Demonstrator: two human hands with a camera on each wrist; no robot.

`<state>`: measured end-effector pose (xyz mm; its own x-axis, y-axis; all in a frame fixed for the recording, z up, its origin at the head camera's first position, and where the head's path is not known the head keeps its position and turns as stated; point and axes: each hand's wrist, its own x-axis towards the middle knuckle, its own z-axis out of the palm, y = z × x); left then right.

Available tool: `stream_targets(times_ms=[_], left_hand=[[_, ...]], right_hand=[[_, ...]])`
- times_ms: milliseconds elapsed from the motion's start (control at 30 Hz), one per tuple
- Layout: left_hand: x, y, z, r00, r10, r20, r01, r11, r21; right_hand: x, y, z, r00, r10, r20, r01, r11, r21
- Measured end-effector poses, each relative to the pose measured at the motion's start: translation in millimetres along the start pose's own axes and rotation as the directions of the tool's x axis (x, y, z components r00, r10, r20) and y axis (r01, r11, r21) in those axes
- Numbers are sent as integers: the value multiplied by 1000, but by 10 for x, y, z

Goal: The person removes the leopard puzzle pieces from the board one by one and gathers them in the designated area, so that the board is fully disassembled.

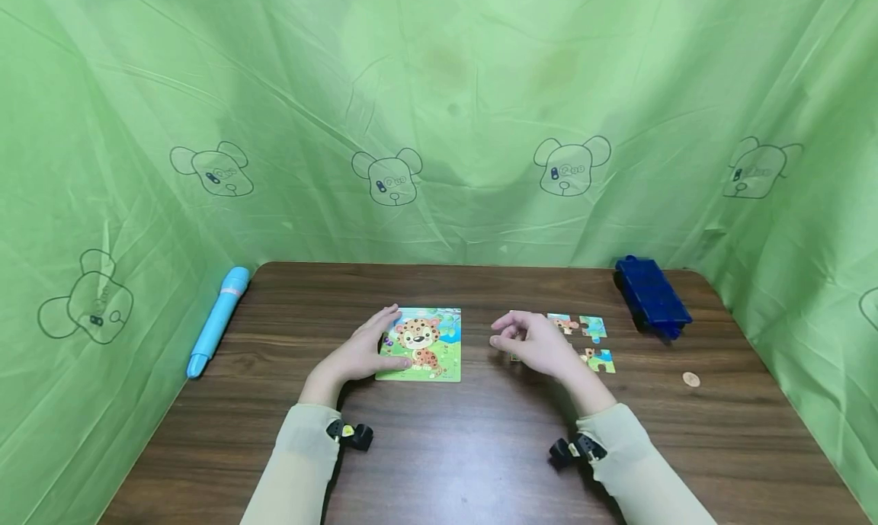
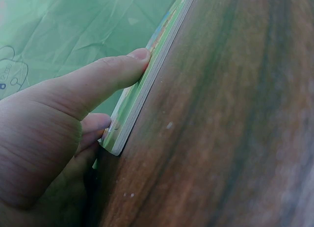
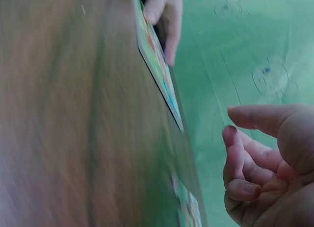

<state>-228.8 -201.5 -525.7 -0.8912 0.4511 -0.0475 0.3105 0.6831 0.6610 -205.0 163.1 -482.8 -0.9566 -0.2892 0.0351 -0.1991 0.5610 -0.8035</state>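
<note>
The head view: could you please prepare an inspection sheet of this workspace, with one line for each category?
Surface: dark wood-grain table with a light reflection near the front.
Job's things: leopard-picture board, lying flat; loose puzzle pieces to its right.
Clutter: light-blue stick-like object at the left edge; dark-blue object at right rear; small round disc at right.
Hands: left hand rests on the board's left side; right hand, fingers bent, holds nothing visible and partly hides the pieces.
Cables: nothing seen.
Surroundings: green curtain printed with animal heads.
</note>
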Motion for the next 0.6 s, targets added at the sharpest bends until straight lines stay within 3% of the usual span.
stream_targets(times_ms=[133, 267, 467, 600], left_hand=[[6, -12, 5, 1000, -3, 0, 3, 1000, 5], [10, -15, 6, 1000, -13, 4, 13, 1000, 10], [10, -7, 5, 1000, -9, 2, 9, 1000, 13], [4, -7, 0, 1000, 0, -3, 0, 1000, 12]], right_hand=[[-29, -135, 158, 999, 44, -2, -43, 997, 58], [-55, -210, 303, 999, 35, 12, -36, 994, 102], [-89, -260, 476, 996, 16, 89, -33, 981, 191], [-97, -279, 568, 990, -14, 140, -12, 983, 183]])
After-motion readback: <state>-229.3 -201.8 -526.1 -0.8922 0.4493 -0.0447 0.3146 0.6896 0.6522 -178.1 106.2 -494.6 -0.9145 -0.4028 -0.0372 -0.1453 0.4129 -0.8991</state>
